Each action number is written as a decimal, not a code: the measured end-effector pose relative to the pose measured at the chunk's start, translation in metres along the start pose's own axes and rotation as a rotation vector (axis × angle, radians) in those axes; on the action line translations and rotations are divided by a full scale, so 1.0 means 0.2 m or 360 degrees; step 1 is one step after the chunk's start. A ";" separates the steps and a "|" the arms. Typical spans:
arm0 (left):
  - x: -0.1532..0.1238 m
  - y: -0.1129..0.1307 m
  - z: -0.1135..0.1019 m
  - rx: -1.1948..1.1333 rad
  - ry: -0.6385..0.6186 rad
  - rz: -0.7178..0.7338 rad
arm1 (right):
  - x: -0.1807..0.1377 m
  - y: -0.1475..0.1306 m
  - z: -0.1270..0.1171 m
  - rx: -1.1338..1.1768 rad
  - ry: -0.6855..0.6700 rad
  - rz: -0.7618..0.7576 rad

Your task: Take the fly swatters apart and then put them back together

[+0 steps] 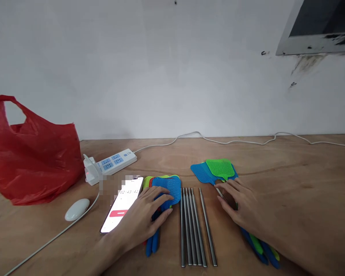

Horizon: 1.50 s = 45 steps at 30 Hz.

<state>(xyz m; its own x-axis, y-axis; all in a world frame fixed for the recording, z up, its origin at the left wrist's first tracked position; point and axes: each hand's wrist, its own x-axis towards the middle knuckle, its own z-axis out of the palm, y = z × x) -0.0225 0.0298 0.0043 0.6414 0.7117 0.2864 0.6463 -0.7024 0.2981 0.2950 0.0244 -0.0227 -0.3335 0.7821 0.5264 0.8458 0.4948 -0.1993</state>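
Observation:
My left hand (151,209) lies with its fingers apart over a stack of fly swatter heads, the blue mesh head (174,188) on top and yellow-green and red edges showing beneath. Blue handles (152,243) stick out below that hand. My right hand (238,199) has thumb and fingers closed around a thin metal rod (220,193), partly hidden by the fingers. Just beyond it are a green swatter head (222,168) and a blue one (201,173). Blue and green handles (257,245) show under the right wrist. Between my hands lie several metal rods (191,230), side by side, with one rod (208,230) slightly apart.
A lit phone (126,203) showing a timer lies left of my left hand. Farther left are a white power strip (115,161) with a plug, a white mouse-shaped object (77,209) and a red plastic bag (37,153). A white cable (227,143) runs along the wall.

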 end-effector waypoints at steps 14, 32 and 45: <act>-0.01 0.02 -0.02 -0.0065 -0.0052 0.0131 | 0.01 0.05 0.00 -0.0014 -0.0258 0.0176; 0.00 0.02 -0.02 -0.0046 0.0013 0.0147 | 0.01 0.05 -0.01 0.0000 -0.0169 0.0428; -0.01 0.03 -0.02 -0.0050 -0.0018 0.0117 | 0.09 -0.08 -0.15 0.2321 -0.0217 0.1414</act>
<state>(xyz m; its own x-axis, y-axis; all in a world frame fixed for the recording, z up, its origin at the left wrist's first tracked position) -0.0217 0.0248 0.0083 0.6912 0.6581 0.2985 0.5842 -0.7520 0.3054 0.2884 0.0190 0.0149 -0.1024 0.9728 -0.2075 -0.2477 -0.2270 -0.9419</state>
